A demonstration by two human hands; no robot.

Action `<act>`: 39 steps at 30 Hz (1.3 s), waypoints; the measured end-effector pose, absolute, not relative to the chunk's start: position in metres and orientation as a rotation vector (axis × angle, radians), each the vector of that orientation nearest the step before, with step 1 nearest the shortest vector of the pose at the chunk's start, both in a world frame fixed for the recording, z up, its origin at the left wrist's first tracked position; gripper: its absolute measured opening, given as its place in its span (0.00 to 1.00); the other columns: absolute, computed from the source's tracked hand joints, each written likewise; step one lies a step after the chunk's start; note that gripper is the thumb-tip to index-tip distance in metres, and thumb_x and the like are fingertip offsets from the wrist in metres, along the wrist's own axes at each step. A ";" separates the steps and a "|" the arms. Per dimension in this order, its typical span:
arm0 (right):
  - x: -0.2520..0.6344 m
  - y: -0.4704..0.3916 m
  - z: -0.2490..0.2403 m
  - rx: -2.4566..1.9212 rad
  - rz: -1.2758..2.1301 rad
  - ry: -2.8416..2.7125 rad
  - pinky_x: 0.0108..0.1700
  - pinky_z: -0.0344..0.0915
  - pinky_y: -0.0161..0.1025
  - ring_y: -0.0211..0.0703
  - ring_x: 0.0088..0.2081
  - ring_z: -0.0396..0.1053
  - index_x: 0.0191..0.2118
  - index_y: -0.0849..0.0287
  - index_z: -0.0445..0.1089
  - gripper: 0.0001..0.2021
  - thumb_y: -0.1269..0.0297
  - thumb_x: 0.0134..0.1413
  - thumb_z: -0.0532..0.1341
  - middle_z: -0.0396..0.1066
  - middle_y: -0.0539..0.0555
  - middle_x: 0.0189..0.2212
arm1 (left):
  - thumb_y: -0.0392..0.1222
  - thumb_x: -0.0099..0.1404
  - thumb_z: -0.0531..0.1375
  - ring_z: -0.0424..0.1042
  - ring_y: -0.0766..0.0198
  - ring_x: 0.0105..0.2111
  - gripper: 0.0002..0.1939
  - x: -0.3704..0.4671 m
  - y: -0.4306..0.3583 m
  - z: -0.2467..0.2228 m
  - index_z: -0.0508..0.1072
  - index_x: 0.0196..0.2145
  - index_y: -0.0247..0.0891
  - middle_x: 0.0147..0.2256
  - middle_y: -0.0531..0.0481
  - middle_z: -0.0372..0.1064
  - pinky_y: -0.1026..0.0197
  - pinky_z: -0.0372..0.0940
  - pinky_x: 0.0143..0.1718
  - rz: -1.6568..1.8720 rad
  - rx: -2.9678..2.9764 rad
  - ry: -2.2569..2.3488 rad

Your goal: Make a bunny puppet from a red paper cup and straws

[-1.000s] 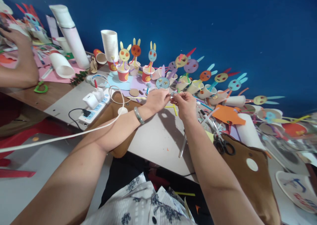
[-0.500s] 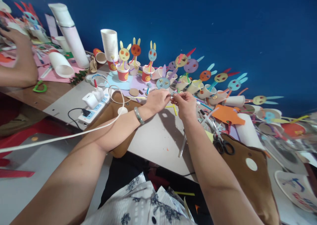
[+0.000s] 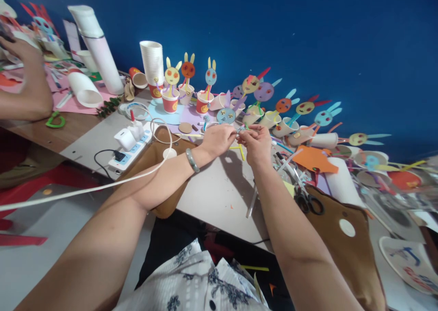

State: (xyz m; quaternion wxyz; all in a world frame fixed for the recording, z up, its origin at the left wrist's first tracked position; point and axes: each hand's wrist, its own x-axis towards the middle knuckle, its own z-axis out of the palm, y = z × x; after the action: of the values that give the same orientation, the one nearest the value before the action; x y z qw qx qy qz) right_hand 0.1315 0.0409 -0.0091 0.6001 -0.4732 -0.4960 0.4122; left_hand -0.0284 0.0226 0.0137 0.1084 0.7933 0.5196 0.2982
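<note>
Above the white table, my left hand (image 3: 220, 139) and my right hand (image 3: 256, 143) meet fingertip to fingertip. Both are closed in a pinch around something small and pale that is mostly hidden by the fingers. A bangle circles my left wrist. Just behind the hands is a blue paper rabbit face (image 3: 226, 115) with purple ears. Yellow straw pieces (image 3: 242, 152) lie on the table beneath the hands. A brown cardboard disc (image 3: 185, 127) is left of them, on purple paper.
Cup rabbits (image 3: 170, 99) line the blue wall. A power strip (image 3: 132, 149) and white cable lie left, with a white bottle (image 3: 99, 51) and another person's arm (image 3: 23, 83) beyond. Scissors (image 3: 310, 203), orange paper (image 3: 315, 158) and a brown pouch (image 3: 345, 242) are to the right.
The right hand's fingers have shifted slightly, with the index finger now more raised and extended. The left hand stays almost still.
</note>
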 end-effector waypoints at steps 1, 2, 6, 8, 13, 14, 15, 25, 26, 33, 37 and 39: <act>0.131 0.041 -0.009 -1.098 0.954 -1.148 0.30 0.71 0.36 0.38 0.24 0.74 0.40 0.49 0.59 0.25 0.61 0.38 0.73 0.72 0.38 0.22 | 0.41 0.77 0.58 0.79 0.54 0.44 0.14 -0.028 0.023 0.014 0.84 0.41 0.38 0.44 0.42 0.82 0.56 0.65 0.46 0.876 2.333 1.529; 0.131 0.041 -0.009 -1.099 0.955 -1.142 0.31 0.71 0.36 0.38 0.24 0.74 0.39 0.49 0.59 0.25 0.61 0.38 0.73 0.73 0.38 0.22 | 0.41 0.77 0.58 0.79 0.54 0.44 0.14 -0.028 0.023 0.014 0.84 0.41 0.38 0.44 0.42 0.82 0.56 0.65 0.45 0.873 2.332 1.532; 0.129 0.040 -0.009 -1.100 0.974 -1.107 0.31 0.72 0.35 0.37 0.25 0.74 0.39 0.50 0.60 0.25 0.61 0.36 0.74 0.73 0.39 0.22 | 0.41 0.77 0.58 0.79 0.54 0.45 0.14 -0.029 0.021 0.017 0.84 0.41 0.37 0.44 0.41 0.83 0.56 0.65 0.46 0.847 2.329 1.549; 0.129 0.040 -0.009 -1.100 0.989 -1.097 0.32 0.72 0.35 0.37 0.25 0.74 0.38 0.51 0.61 0.26 0.60 0.35 0.75 0.72 0.39 0.22 | 0.41 0.77 0.57 0.79 0.54 0.45 0.14 -0.029 0.020 0.018 0.84 0.41 0.37 0.45 0.41 0.83 0.56 0.65 0.47 0.837 2.327 1.554; 0.129 0.041 -0.012 -1.095 1.015 -1.078 0.32 0.72 0.35 0.37 0.25 0.74 0.38 0.51 0.62 0.28 0.57 0.34 0.79 0.71 0.39 0.21 | 0.39 0.76 0.57 0.79 0.54 0.45 0.13 -0.030 0.021 0.018 0.83 0.41 0.38 0.45 0.41 0.83 0.56 0.66 0.46 0.849 2.325 1.562; 0.129 0.042 -0.013 -1.090 1.013 -1.079 0.32 0.72 0.35 0.37 0.26 0.75 0.38 0.51 0.62 0.28 0.56 0.34 0.79 0.71 0.39 0.22 | 0.39 0.76 0.57 0.79 0.54 0.45 0.13 -0.029 0.022 0.018 0.83 0.41 0.38 0.44 0.41 0.83 0.56 0.66 0.46 0.850 2.327 1.563; 0.129 0.042 -0.014 -1.086 1.009 -1.084 0.32 0.73 0.35 0.38 0.26 0.76 0.38 0.51 0.62 0.29 0.54 0.34 0.80 0.71 0.39 0.22 | 0.39 0.76 0.57 0.79 0.54 0.45 0.13 -0.029 0.022 0.017 0.83 0.41 0.38 0.44 0.41 0.83 0.56 0.66 0.46 0.852 2.328 1.565; 0.127 0.042 -0.017 -1.070 0.987 -1.073 0.33 0.76 0.36 0.38 0.27 0.76 0.36 0.52 0.65 0.29 0.51 0.35 0.82 0.71 0.40 0.22 | 0.42 0.78 0.57 0.79 0.54 0.45 0.15 -0.028 0.022 0.016 0.83 0.41 0.38 0.45 0.40 0.83 0.56 0.65 0.45 0.843 2.321 1.583; 0.127 0.042 -0.017 -1.066 0.985 -1.074 0.33 0.76 0.36 0.38 0.27 0.76 0.35 0.52 0.65 0.28 0.51 0.36 0.82 0.71 0.41 0.22 | 0.42 0.78 0.57 0.79 0.53 0.45 0.15 -0.028 0.022 0.016 0.83 0.41 0.38 0.45 0.40 0.83 0.56 0.65 0.45 0.842 2.319 1.586; 0.124 0.041 -0.018 -1.053 0.991 -1.078 0.35 0.77 0.37 0.36 0.27 0.74 0.29 0.54 0.66 0.24 0.53 0.38 0.81 0.72 0.43 0.22 | 0.43 0.78 0.57 0.78 0.54 0.43 0.15 -0.029 0.024 0.014 0.83 0.40 0.38 0.44 0.41 0.83 0.56 0.64 0.44 0.862 2.312 1.582; 0.125 0.041 -0.018 -1.036 1.013 -1.093 0.36 0.76 0.38 0.36 0.27 0.74 0.28 0.54 0.66 0.25 0.52 0.37 0.82 0.72 0.44 0.23 | 0.43 0.78 0.57 0.78 0.54 0.43 0.14 -0.029 0.025 0.013 0.83 0.39 0.38 0.44 0.42 0.83 0.56 0.64 0.44 0.873 2.306 1.584; 0.126 0.041 -0.018 -1.023 1.026 -1.097 0.36 0.76 0.38 0.36 0.27 0.74 0.28 0.54 0.66 0.25 0.51 0.35 0.82 0.72 0.44 0.22 | 0.42 0.78 0.58 0.78 0.54 0.43 0.14 -0.029 0.025 0.013 0.82 0.39 0.38 0.44 0.42 0.83 0.56 0.64 0.43 0.873 2.304 1.586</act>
State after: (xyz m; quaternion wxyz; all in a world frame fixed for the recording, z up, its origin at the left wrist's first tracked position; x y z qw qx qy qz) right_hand 0.1260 0.0412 -0.0185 0.6147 -0.4438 -0.4762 0.4454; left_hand -0.0289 0.0251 0.0129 0.1054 0.7820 0.5382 0.2964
